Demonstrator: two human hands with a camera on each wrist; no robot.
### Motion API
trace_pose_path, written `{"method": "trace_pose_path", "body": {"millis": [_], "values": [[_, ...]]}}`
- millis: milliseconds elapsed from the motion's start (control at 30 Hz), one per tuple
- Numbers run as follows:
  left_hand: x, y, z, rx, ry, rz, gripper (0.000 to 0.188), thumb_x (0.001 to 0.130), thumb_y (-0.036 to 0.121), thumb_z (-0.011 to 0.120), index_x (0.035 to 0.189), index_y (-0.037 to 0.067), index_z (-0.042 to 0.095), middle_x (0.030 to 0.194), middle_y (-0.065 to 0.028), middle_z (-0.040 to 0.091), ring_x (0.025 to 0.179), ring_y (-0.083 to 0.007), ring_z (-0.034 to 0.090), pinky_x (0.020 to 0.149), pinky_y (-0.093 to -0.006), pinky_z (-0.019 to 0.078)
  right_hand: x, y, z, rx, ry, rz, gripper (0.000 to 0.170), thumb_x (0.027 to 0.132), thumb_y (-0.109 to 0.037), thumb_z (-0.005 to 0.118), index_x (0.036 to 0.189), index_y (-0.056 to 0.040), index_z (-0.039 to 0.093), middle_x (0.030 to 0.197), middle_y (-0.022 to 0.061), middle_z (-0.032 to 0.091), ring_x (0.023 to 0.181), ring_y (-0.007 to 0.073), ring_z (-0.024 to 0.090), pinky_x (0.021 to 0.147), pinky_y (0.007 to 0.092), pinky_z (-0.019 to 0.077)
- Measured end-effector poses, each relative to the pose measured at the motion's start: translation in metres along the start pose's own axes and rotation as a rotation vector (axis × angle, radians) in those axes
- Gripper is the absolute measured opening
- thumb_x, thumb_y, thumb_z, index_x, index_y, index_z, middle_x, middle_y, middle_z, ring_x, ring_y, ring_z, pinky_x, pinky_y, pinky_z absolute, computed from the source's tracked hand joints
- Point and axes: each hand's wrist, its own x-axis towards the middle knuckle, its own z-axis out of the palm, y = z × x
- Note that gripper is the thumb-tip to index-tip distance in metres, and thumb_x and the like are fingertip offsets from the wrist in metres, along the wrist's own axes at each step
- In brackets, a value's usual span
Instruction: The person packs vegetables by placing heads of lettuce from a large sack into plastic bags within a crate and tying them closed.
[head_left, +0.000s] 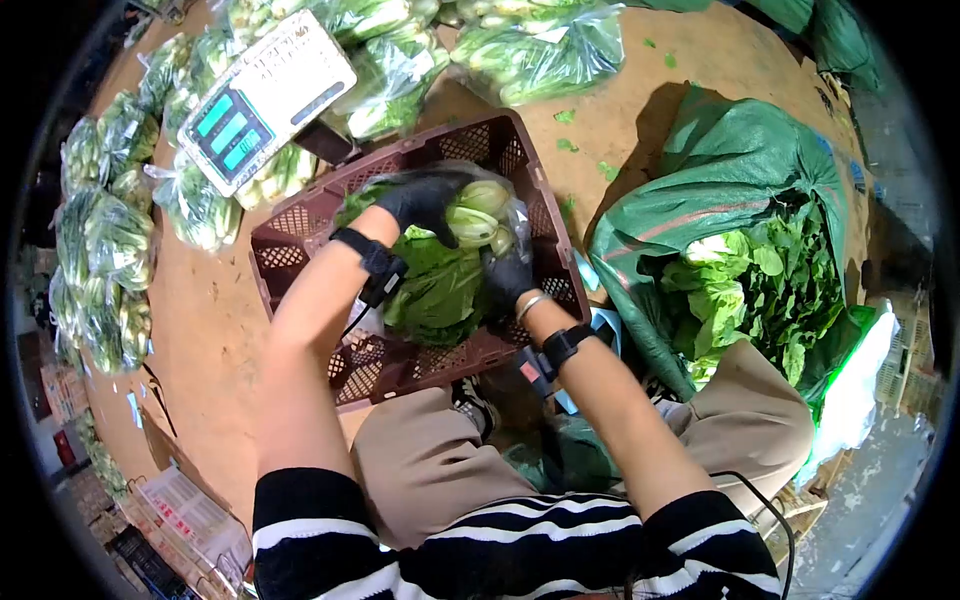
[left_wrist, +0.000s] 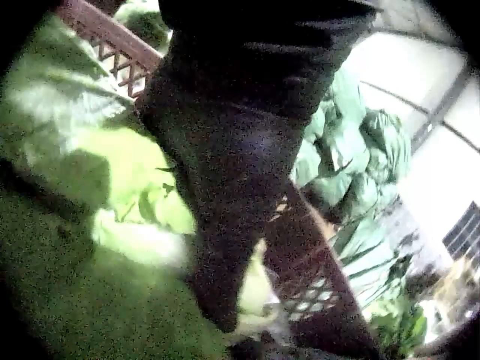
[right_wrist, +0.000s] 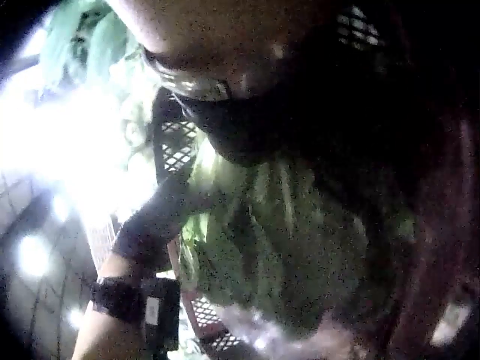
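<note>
A bunch of leafy greens (head_left: 440, 285) with pale stalk ends lies in clear plastic inside a maroon mesh crate (head_left: 540, 200). My black-gloved left hand (head_left: 425, 205) grips the bunch from its upper side, thumb against the pale stalks. Beside the stalk ends on the right, my gloved right hand (head_left: 507, 280) touches the greens; its fingers are mostly hidden, and I cannot tell how they are bent. Broad leaves (right_wrist: 277, 232) fill the right wrist view below the dark glove. In the left wrist view the left glove (left_wrist: 232, 165) covers much of the scene.
A scale with a lit display (head_left: 235, 135) stands behind the crate at the left. Bagged greens (head_left: 110, 240) line the left side, and more bags (head_left: 540, 50) lie at the back. At right, an opened green sack (head_left: 690, 190) holds loose leafy vegetables (head_left: 770, 290).
</note>
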Motion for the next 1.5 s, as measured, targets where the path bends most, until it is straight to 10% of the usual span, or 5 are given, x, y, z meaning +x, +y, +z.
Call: {"method": "trace_pose_path", "body": {"millis": [467,867,1067,1133,1500], "values": [[-0.13,-0.039,0.034,-1.213,1.191,-0.133,0.023,0.073,0.004,0.052,0.095,0.0,0.058,0.095,-0.0122,0.059,0.084,-0.0195,0.055,0.076,-0.0278,0.0429,0.02,-0.069,-0.053,-0.404,-0.035,-0.611,0.073,0.067,-0.011,0.054,0.13,-0.0267,0.023,0.133,0.0172,0.02,0.122,0.032,0.022,0.097,0.051,0.0151],[-0.161,-0.029,0.128,-0.201,0.77,-1.011,0.033,0.066,0.022,0.063,0.09,0.0,0.055,0.085,-0.0223,0.056,0.077,-0.0367,0.054,0.068,-0.0415,0.044,0.009,-0.054,-0.048,-0.514,-0.032,-0.647,0.07,0.068,-0.015,0.052,0.13,-0.0297,0.023,0.133,0.0168,0.019,0.124,0.0314,0.018,0.097,0.0499,0.0177],[-0.187,0.027,0.101,0.286,1.394,-0.742,0.039,0.071,0.029,0.057,0.098,0.002,0.049,0.074,-0.0207,0.058,0.071,-0.0348,0.056,0.066,-0.0426,0.0442,0.002,-0.078,-0.066,-0.445,-0.135,-0.584,0.097,0.048,-0.026,0.075,0.13,-0.0256,0.023,0.132,0.0202,0.02,0.123,0.0353,0.017,0.098,0.0476,0.0188],[-0.175,0.03,0.115,-0.031,0.517,-0.997,0.043,0.071,0.032,0.057,0.101,0.002,0.047,0.075,-0.0207,0.058,0.069,-0.0338,0.057,0.064,-0.0416,0.0451,0.005,-0.075,-0.058,-0.547,-0.066,-0.612,0.097,0.046,-0.027,0.076,0.128,-0.0249,0.026,0.131,0.0197,0.022,0.122,0.0354,0.02,0.097,0.0477,0.0208],[-0.224,0.071,0.118,-2.022,1.471,-0.026,0.032,0.08,0.024,0.051,0.101,-0.001,0.051,0.1,-0.0131,0.055,0.087,-0.0215,0.054,0.079,-0.0356,0.0442,0.016,-0.08,-0.056,-0.442,0.033,-0.518,0.078,0.054,-0.027,0.069,0.123,-0.0256,0.034,0.124,0.0163,0.033,0.114,0.0328,0.033,0.093,0.0516,0.0235]]}}
